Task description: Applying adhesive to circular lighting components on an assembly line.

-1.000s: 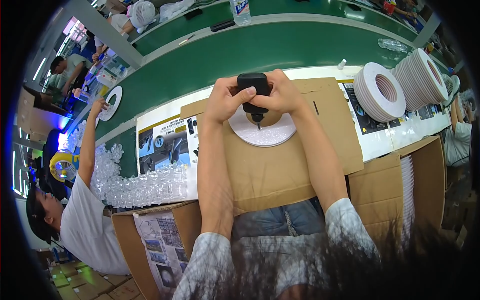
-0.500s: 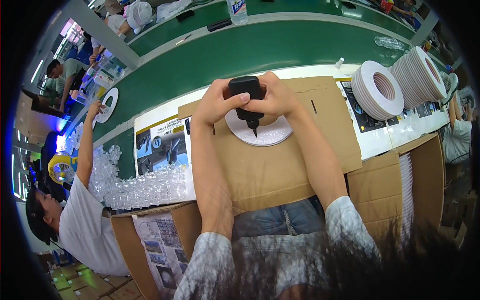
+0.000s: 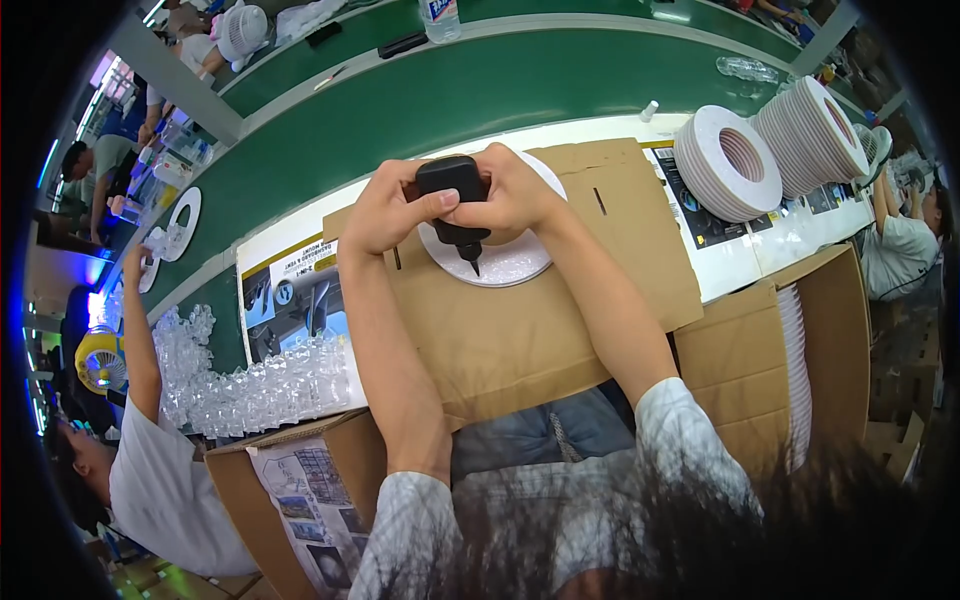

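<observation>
Both of my hands grip a black squeeze bottle, which is upside down with its narrow nozzle pointing downward. My left hand wraps its left side and my right hand its right side, thumbs meeting across the front. Beneath the nozzle lies a flat white ring-shaped disc with a shiny, speckled face. Whether the tip touches the disc I cannot tell. My hands and the bottle cover part of the ring. A brown cardboard sheet lies under it.
Stacked white rings stand at right, near a small white bottle. Clear plastic pieces pile up at left. Open cartons flank me. A co-worker's arm reaches toward white rings at far left.
The whole view has shifted slightly left. My grip on the bottle looks the same, its nozzle still above the disc. At left, the co-worker's hand has moved and a clear piece shows by it.
</observation>
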Motion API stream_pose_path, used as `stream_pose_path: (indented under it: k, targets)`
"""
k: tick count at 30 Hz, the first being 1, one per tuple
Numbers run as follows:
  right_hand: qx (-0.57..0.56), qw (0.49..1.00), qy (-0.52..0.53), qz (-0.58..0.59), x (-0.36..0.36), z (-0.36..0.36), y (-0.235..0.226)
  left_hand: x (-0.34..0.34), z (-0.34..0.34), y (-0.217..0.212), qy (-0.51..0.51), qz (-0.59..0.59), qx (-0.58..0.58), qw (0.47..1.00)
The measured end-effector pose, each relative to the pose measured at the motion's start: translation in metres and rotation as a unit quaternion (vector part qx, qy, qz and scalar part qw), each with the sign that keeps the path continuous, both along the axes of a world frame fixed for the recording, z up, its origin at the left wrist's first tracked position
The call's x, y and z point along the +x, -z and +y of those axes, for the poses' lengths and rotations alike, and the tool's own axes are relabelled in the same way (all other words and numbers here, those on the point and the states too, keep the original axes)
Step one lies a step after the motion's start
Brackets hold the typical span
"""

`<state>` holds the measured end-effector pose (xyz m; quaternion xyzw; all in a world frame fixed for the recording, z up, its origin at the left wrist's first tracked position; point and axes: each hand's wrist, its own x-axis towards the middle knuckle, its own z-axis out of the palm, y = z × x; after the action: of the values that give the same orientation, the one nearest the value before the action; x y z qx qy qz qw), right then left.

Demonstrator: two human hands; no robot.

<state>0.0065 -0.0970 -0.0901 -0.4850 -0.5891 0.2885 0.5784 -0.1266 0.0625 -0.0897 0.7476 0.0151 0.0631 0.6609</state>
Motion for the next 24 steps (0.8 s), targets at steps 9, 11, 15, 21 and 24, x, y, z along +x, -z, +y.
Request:
stream_pose_path:
  k: [9, 11, 15, 21, 24]
  targets:
    - [-0.001, 0.999, 0.017, 0.033, 0.009, -0.004, -0.003, 0.011, -0.016, -0.009, -0.011, -0.087, -0.039, 0.995]
    - [0.020, 0.997, 0.047, 0.064, 0.010, 0.006, 0.010, 0.005, 0.004, 0.003, -0.013, -0.092, 0.009, 0.996]
    - [0.090, 0.922, 0.137, 0.351, 0.039, -0.008, 0.022, 0.030, -0.003, -0.018, -0.226, 0.060, 0.321, 0.918]
    - [0.166, 0.876, 0.143, 0.430, 0.065, -0.018, 0.028, 0.076, -0.011, -0.006, -0.085, 0.155, 0.511, 0.841]
    - [0.191, 0.874, 0.142, 0.424, 0.068, -0.017, 0.026, 0.086, -0.010, 0.000, -0.062, 0.147, 0.570, 0.806]
